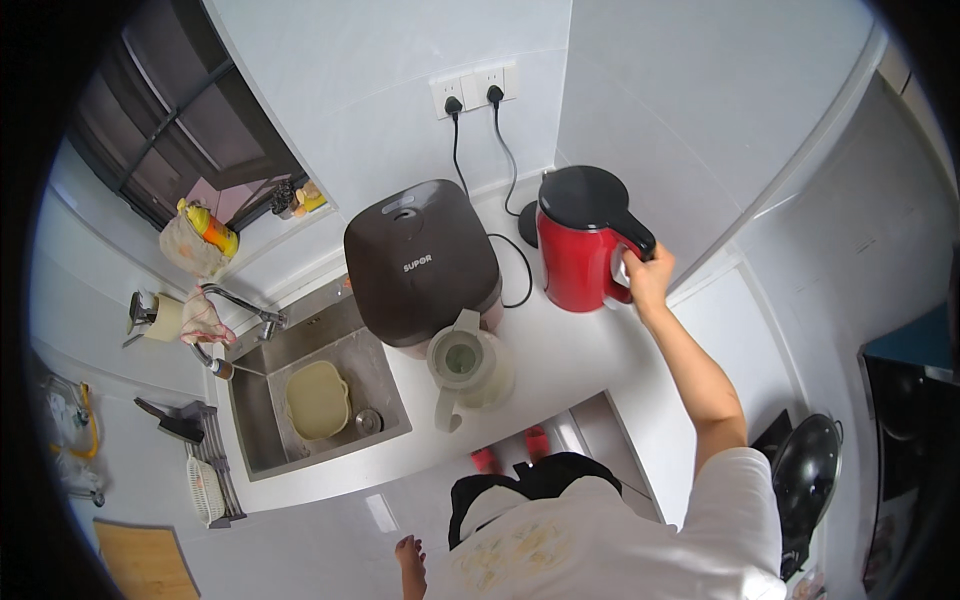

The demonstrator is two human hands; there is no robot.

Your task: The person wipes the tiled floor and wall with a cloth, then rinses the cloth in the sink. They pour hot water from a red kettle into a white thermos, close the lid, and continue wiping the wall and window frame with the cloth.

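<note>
My right hand (651, 274) grips the handle of a red electric kettle (574, 259) with a black lid. The kettle is upright at the right back of the counter, partly in front of its black power base (529, 223); I cannot tell whether it touches the counter. Low beside my body hangs my left hand (410, 551), holding nothing, fingers loosely curled and slightly apart. A translucent pitcher (480, 367) with a pale lid and handle stands nearer the counter's front edge. Behind it sits a dark brown Supor rice cooker (424, 262).
On the left is a steel sink (300, 334) with a cream basin (318, 400) in it, below a faucet (247, 304). A knife (169, 421) hangs on the left wall. Two plugged cords run from the wall sockets (474, 90). A black wok (806, 469) is at the right.
</note>
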